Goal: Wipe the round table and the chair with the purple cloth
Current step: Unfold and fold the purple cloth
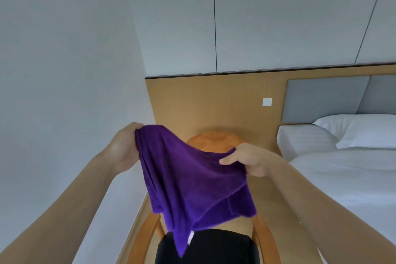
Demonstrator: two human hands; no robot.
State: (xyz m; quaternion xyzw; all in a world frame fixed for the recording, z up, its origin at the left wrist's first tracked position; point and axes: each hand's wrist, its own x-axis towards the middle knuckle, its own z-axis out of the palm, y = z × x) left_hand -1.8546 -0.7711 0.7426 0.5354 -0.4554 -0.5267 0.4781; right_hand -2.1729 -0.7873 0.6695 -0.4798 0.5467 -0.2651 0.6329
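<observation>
I hold the purple cloth (192,182) up in the air with both hands, and it hangs down spread out. My left hand (124,146) grips its upper left corner. Its upper right edge is pinched by my right hand (246,159). Behind the cloth, part of the round wooden table (214,138) shows against the wall panel. Below the cloth stands the chair (214,246), with a black seat and curved wooden arms (265,240); the cloth hides most of it.
A bed with white sheets (347,182) and pillows (364,130) fills the right side. A wooden wall panel (203,103) with a white switch (267,102) stands behind the table. A white wall (64,70) runs along the left.
</observation>
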